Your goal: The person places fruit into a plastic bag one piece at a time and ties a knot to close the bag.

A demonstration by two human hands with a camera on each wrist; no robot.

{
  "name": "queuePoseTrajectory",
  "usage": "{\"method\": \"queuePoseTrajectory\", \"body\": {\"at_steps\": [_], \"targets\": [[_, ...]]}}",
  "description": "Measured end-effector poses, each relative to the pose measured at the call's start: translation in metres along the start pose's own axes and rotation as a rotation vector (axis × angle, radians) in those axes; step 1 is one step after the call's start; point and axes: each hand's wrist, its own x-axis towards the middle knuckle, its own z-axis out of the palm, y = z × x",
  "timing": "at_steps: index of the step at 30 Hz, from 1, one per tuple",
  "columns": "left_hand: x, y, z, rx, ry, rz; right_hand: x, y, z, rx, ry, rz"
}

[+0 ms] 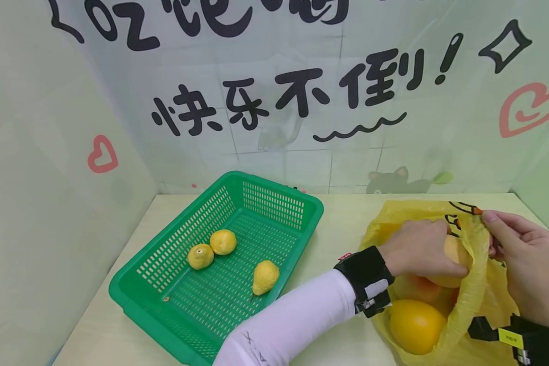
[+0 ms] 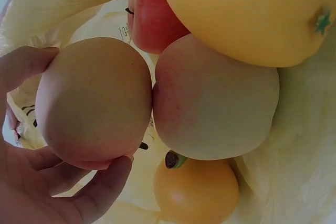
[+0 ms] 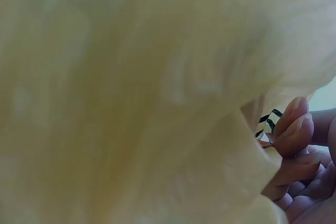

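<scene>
In the head view, my left hand [image 1: 418, 249] reaches into the mouth of a yellow plastic bag [image 1: 480, 305]. It grips a pale peach [image 2: 94, 100], thumb on one side and fingers on the other in the left wrist view. Touching that peach is a second, pink-blushed peach [image 2: 218, 100]. Around them in the bag lie a large orange [image 2: 247, 11] with a green star-shaped stem end, a red apple [image 2: 157, 22], and a smaller orange-coloured fruit [image 2: 197, 190] with a stubby stem. My right hand [image 1: 530, 259] pinches the bag's rim at its right side.
A green plastic basket [image 1: 308, 203] stands left of the bag on the pale table [image 1: 338, 229]. Inside it are two round yellow fruits [image 1: 200, 256] side by side and a yellow pear [image 1: 265, 277]. A printed cloth backdrop [image 1: 279, 168] rises behind the table.
</scene>
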Motion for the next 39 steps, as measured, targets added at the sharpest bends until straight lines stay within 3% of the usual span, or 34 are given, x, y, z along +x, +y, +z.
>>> {"method": "queuePoseTrajectory", "body": {"at_steps": [10, 16, 21, 29, 39], "targets": [[0.01, 0.003, 0.013, -0.1, 0.003, 0.015, -0.001, -0.001, 0.0, -0.015, 0.017, -0.025], [0.014, 0.007, 0.022, -0.173, 0.037, -0.006, -0.001, -0.003, -0.006, -0.008, 0.012, 0.02], [0.017, 0.007, 0.03, -0.228, 0.061, -0.026, 0.001, -0.003, -0.006, -0.039, 0.042, 0.008], [0.022, 0.004, 0.045, -0.153, 0.025, -0.004, 0.001, -0.004, -0.008, -0.073, 0.089, 0.011], [0.017, 0.005, 0.062, 0.0, 0.033, 0.108, 0.002, -0.006, -0.012, -0.061, 0.115, 0.057]]}}
